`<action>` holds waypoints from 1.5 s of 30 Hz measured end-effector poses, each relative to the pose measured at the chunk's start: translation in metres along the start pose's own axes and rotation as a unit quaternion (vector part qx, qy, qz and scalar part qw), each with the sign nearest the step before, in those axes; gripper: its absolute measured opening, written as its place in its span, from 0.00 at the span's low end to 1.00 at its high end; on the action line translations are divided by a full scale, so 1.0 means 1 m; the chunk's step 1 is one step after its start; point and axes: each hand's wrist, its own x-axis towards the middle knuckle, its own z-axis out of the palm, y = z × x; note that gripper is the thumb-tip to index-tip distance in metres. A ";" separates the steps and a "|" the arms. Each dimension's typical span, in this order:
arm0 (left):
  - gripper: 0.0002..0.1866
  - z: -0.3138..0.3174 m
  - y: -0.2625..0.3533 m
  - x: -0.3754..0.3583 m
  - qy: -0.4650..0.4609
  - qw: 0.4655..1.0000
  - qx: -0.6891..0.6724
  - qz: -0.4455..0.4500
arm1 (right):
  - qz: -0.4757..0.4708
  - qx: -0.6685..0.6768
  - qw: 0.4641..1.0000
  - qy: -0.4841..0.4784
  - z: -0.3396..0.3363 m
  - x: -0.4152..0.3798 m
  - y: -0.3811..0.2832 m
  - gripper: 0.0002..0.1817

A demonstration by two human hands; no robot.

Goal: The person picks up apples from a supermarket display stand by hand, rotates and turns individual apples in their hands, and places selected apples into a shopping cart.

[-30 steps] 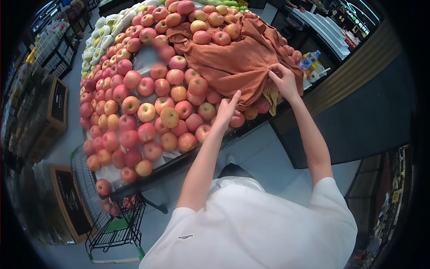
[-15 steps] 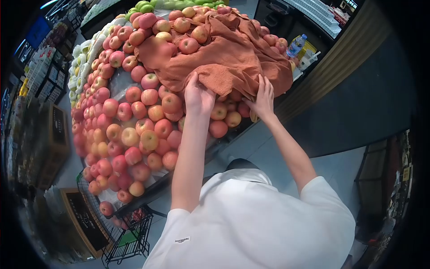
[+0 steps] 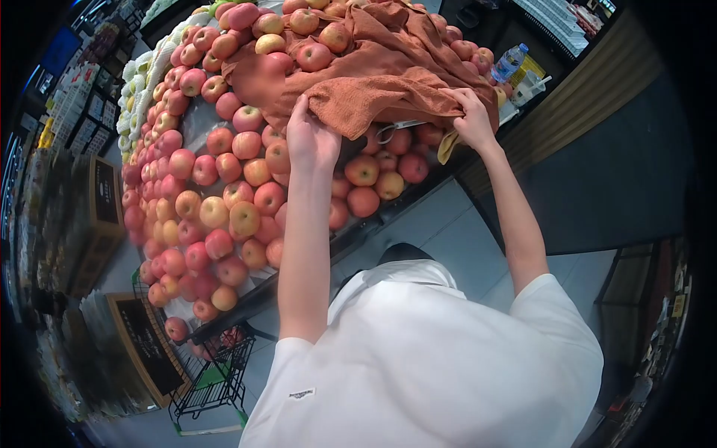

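Observation:
A rust-orange cloth (image 3: 388, 93) lies draped and wrinkled over heaped red and yellow apples (image 3: 244, 218). My left hand (image 3: 310, 142) pinches its near edge on the left, the palm turned up. At the right, my right hand (image 3: 472, 119) grips the same edge between thumb and fingers. Between the hands the edge is lifted off the apples, and a pale item with a looped end (image 3: 387, 134) shows beneath it. A yellowish piece of material (image 3: 447, 147) hangs below my right hand. Apples under the cloth are mostly hidden.
A water bottle (image 3: 510, 63) and a white container (image 3: 529, 89) stand right of the heap. Fruit in white foam nets (image 3: 133, 93) lines the far left. Below the display's left end is a wire shopping cart (image 3: 209, 396), near a framed black sign (image 3: 146, 347).
Both hands have moved apart, the right one up and to the right, stretching and lifting the cloth's near edge. The pale looped item and more apples are now uncovered.

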 end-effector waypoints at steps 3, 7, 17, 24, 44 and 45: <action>0.27 0.004 0.000 -0.007 0.015 1.000 0.007 0.013 | 0.010 0.015 1.000 -0.010 -0.008 0.008 -0.012 0.37; 0.27 0.006 0.003 -0.010 -0.004 1.000 0.007 0.010 | -0.023 0.036 0.999 0.014 -0.011 0.016 -0.011 0.36; 0.20 0.026 0.013 -0.042 -0.007 0.999 0.037 0.000 | -0.063 0.004 0.997 0.052 -0.012 0.008 -0.017 0.34; 0.16 -0.018 0.007 -0.070 0.017 0.993 0.112 -0.036 | -0.065 -0.028 0.996 0.051 0.010 -0.038 -0.016 0.36; 0.27 -0.167 -0.012 -0.163 0.017 0.832 0.552 -0.045 | 0.105 0.143 0.978 0.112 0.107 -0.201 -0.178 0.19; 0.28 -0.156 0.001 -0.177 0.015 0.820 0.572 -0.034 | 0.107 0.208 0.968 0.089 0.117 -0.214 -0.197 0.15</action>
